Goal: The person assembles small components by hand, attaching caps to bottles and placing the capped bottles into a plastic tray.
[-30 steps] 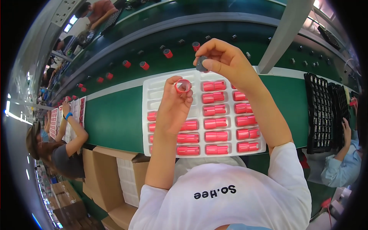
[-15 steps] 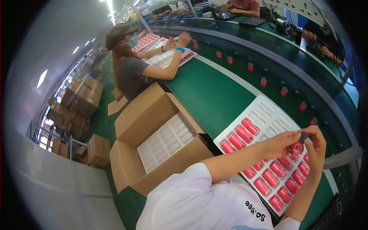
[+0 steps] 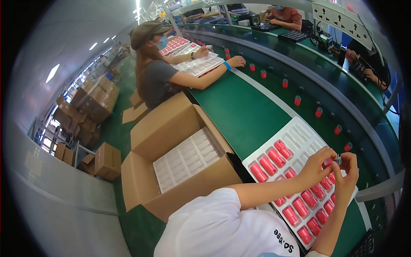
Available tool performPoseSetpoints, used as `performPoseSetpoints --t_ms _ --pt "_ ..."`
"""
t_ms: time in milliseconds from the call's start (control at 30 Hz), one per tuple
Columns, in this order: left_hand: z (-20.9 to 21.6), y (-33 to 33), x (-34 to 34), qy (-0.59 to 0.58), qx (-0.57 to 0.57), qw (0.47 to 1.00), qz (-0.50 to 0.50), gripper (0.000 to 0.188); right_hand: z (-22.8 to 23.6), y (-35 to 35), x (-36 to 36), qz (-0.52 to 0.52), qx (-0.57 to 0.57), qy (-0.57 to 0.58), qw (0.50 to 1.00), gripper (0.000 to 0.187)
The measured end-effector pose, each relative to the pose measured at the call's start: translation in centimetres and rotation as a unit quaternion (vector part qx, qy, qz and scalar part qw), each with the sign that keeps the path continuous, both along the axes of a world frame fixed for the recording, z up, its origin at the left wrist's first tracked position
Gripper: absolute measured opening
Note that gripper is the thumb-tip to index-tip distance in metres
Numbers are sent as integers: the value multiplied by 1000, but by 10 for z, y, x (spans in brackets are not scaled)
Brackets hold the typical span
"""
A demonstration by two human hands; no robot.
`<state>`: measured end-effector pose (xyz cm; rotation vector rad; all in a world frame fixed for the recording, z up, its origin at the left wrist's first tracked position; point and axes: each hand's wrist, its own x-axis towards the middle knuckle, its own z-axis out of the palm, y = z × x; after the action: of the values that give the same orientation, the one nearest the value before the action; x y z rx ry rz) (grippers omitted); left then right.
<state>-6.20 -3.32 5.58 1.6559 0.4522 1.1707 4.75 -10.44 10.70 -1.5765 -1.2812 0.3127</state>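
View swung further left since earlier frame; hands barely shifted. Cardboard box (image 3: pixel 171 171) left of white tray (image 3: pixel 295 132). Left hand (image 3: pixel 314 165) and right hand (image 3: pixel 346 171) pinch small red part (image 3: pixel 329 161) above tray. Part looks light, rigid, smooth; grip sides.

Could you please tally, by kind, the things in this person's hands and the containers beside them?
Small red part in the left hand: 1
Small grey part in the right hand: 1
White plastic blister tray: 1
Open brown cardboard box: 1
Total: 4
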Motion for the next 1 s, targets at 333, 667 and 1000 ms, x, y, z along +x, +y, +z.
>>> performPoseSetpoints --t_ms 333,667,1000 --pt "-10 23 -8 -88 -303 938 -143 39 14 10 29 98 161 68 980 23" --pt "-7 25 -3 -208 -394 859 -251 41 9 4 34 67 105 99 987 20" --pt "-3 14 2 -233 -307 902 -195 36 -1 9 21 31 162 -154 974 19"
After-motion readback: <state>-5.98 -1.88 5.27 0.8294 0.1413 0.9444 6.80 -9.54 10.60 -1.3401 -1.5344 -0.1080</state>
